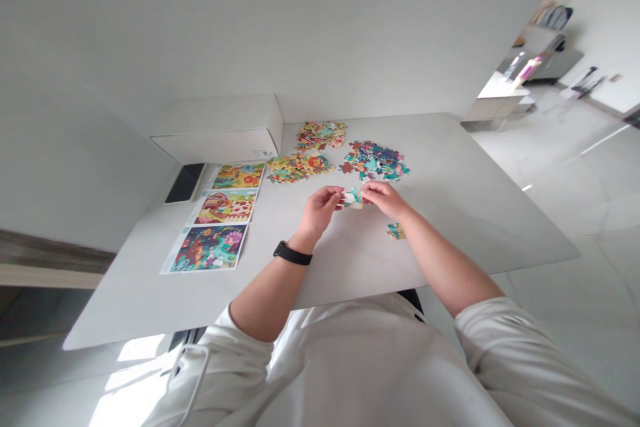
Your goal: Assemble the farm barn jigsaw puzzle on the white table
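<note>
Looking down from the head camera, both hands meet above a white table [450, 213]. The left hand [320, 210] and the right hand [383, 199] each pinch, thumb against fingertips, one side of a small cluster of puzzle pieces [353, 198]. Both grips are closed on it, and it sits between the two hands, just over the tabletop (whether it touches the surface cannot be told). A joined fragment [396, 231] lies flat on the table on the person's side of the grip, just beside the right forearm and apart from the fingers. On the far side of the grip, near the right hand, is a teal pile [374, 160] of loose pieces. A yellow pile [299, 167] lies beyond and left of the grip, and a third pile [320, 135] farther off again. Well to the left of the grip three picture cards lie in a row: far card [239, 175], middle card [226, 207], near card [207, 248]. Past them stands a white box [220, 127], with a black phone [185, 182] at its left. A black wristband [293, 253] circles the left wrist.
</note>
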`<state>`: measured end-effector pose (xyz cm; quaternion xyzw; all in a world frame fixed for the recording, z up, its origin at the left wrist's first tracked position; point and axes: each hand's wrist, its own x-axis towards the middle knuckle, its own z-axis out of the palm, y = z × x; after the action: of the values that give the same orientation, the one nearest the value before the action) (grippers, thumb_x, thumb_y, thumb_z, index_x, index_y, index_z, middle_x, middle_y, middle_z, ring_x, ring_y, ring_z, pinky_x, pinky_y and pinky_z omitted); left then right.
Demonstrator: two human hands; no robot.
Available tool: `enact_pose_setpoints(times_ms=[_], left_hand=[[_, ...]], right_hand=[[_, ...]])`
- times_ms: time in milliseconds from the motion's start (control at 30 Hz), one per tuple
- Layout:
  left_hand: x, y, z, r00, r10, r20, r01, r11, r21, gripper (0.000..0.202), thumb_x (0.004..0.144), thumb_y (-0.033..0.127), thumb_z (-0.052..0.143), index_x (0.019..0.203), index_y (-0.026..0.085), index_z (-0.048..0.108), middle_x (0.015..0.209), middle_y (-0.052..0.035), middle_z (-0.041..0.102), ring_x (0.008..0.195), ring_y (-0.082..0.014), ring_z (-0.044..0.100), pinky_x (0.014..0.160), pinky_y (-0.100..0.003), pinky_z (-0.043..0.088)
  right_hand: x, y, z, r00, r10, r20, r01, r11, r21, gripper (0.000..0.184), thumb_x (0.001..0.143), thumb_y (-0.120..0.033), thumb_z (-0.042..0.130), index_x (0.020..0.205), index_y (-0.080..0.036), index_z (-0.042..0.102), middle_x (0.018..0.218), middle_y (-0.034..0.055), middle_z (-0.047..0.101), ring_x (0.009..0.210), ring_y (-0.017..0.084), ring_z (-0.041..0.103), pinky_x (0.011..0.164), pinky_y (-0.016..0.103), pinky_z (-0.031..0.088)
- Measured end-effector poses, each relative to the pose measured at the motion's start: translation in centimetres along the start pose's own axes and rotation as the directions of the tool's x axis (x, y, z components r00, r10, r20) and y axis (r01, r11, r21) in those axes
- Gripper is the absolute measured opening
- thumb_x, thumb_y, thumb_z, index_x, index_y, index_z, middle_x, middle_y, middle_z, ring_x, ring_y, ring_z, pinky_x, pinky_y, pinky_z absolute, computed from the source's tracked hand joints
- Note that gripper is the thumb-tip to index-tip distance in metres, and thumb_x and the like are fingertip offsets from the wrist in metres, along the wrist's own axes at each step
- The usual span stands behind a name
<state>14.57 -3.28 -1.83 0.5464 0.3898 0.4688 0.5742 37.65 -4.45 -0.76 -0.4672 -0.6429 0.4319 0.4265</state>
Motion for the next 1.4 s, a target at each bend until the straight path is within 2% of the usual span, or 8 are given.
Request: enact_pose_setpoints(times_ms=[200,300,400,533,700,967,1267,1400], left_hand=[[-0.2,0.0,-0.3,0.995,0.102,-0.01,-0.101,0.991,0.084,0.045,0.083,0.051,0.087,0.112,0.02,0.072,0.121,-0.0102,0.076,0.093,-0.0184,0.075,0.078,-0.031,0.063],[-0.4,0.2,-0.5,0.978,0.199,0.054,-0.205,0.967,0.152,0.047,0.084,0.047,0.088,0.118,0.022,0.069,0.139,-0.0133,0.069,0.108,-0.0226,0.074,0.081,-0.032,0.064],[-0.8,0.4,-0.6,0.936,0.32,0.147,-0.348,0.903,0.25,0.044,0.086,0.042,0.088,0.12,0.024,0.067,0.15,-0.0143,0.062,0.124,-0.0255,0.069,0.086,-0.035,0.065],[-1.3,0.9,-0.7,0.875,0.397,0.279,-0.481,0.784,0.393,0.038,0.091,0.03,0.084,0.124,0.026,0.066,0.15,-0.0133,0.062,0.135,-0.0267,0.064,0.094,-0.039,0.064],[-1.6,1.0,-0.7,0.832,0.422,0.36,-0.553,0.685,0.475,0.038,0.09,0.018,0.08,0.125,0.026,0.066,0.152,-0.0125,0.059,0.133,-0.0262,0.065,0.094,-0.039,0.064],[-1.4,0.7,-0.7,0.812,0.435,0.389,-0.583,0.624,0.52,0.032,0.092,0.017,0.077,0.122,0.024,0.069,0.132,-0.011,0.066,0.129,-0.0248,0.064,0.11,-0.042,0.056],[-1.4,0.7,-0.7,0.787,0.439,0.434,-0.617,0.588,0.524,0.034,0.093,0.019,0.078,0.125,0.024,0.069,0.128,-0.0103,0.067,0.124,-0.0245,0.065,0.11,-0.042,0.054],[-1.4,0.7,-0.7,0.792,0.4,0.461,-0.608,0.585,0.537,0.033,0.093,0.022,0.078,0.126,0.025,0.07,0.126,-0.0097,0.066,0.121,-0.0248,0.066,0.109,-0.042,0.055]], right_hand=[[0.1,0.6,-0.7,1.0,-0.007,-0.023,0.007,1.0,0.009,0.035,0.089,-0.057,0.071,0.079,-0.023,0.067,0.074,-0.001,0.066,0.074,0.018,0.058,0.073,0.032,0.044],[0.1,0.8,-0.8,1.0,0.004,-0.006,-0.004,1.0,0.006,0.033,0.091,-0.055,0.069,0.081,-0.023,0.068,0.075,-0.0008,0.067,0.073,0.018,0.058,0.072,0.031,0.043],[0.1,1.0,-0.9,1.0,0.024,0.013,-0.024,1.0,0.005,0.03,0.09,-0.051,0.069,0.081,-0.022,0.069,0.073,-0.001,0.066,0.07,0.017,0.056,0.07,0.031,0.041],[0.2,1.1,-1.0,0.999,0.043,0.023,-0.043,0.999,0.007,0.026,0.088,-0.048,0.069,0.081,-0.022,0.069,0.073,-0.0012,0.067,0.069,0.017,0.055,0.069,0.031,0.04],[0.1,1.2,-1.1,0.997,0.057,0.05,-0.057,0.998,-0.004,0.025,0.086,-0.046,0.068,0.081,-0.022,0.069,0.072,-0.0014,0.066,0.07,0.017,0.056,0.069,0.031,0.04],[0.0,0.9,-1.0,0.993,0.09,0.079,-0.088,0.996,-0.018,0.025,0.083,-0.047,0.069,0.08,-0.022,0.069,0.071,-0.0023,0.066,0.07,0.017,0.056,0.07,0.03,0.04],[0.1,0.8,-1.1,0.988,0.075,0.133,-0.073,0.997,-0.016,0.021,0.082,-0.042,0.067,0.078,-0.021,0.069,0.071,-0.0024,0.064,0.07,0.017,0.056,0.071,0.03,0.041],[-0.1,1.1,-0.9,0.988,0.079,0.133,-0.064,0.992,-0.112,0.022,0.084,-0.042,0.067,0.081,-0.021,0.072,0.071,-0.0022,0.065,0.069,0.016,0.057,0.068,0.029,0.041]])
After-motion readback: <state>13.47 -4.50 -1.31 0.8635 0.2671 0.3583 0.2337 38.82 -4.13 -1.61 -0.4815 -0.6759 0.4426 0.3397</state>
